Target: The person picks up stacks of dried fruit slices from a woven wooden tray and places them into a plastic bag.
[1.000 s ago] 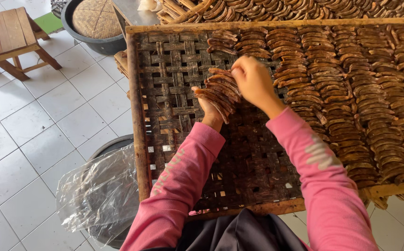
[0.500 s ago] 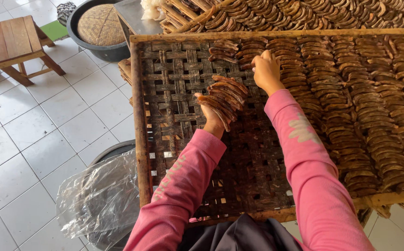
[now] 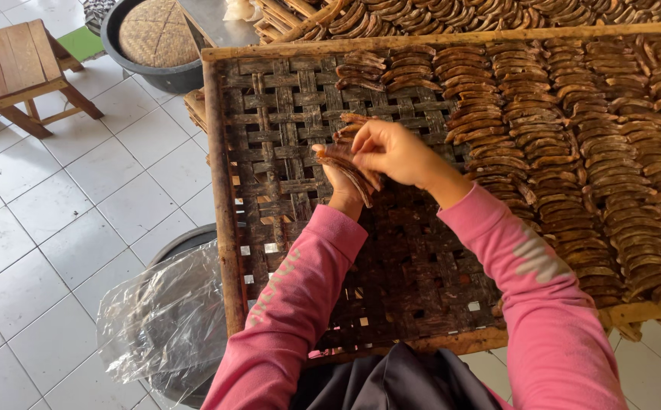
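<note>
A white tiled floor (image 3: 57,228) runs under a large woven bamboo tray (image 3: 285,114) with a wooden frame, and everything here is placed from that tray. Well off its left edge stands a small wooden stool (image 3: 19,68). Just beyond its upper left corner sits a dark basin (image 3: 159,76) covered by a round woven lid (image 3: 156,30). Against its lower left corner lies a crumpled clear plastic sheet (image 3: 156,319) over a dark tub.

Above the bare left half of the tray, the left hand (image 3: 342,186) in a pink sleeve is curled shut around a bundle of brown curved strips (image 3: 346,163), which fan out above its fingers. Just to the right, touching that bundle, the right hand (image 3: 399,152) has its fingertips pinched together on the top strips. The right half of the tray is covered with rows of laid-out brown strips (image 3: 574,152), packed side by side up to the right edge.
</note>
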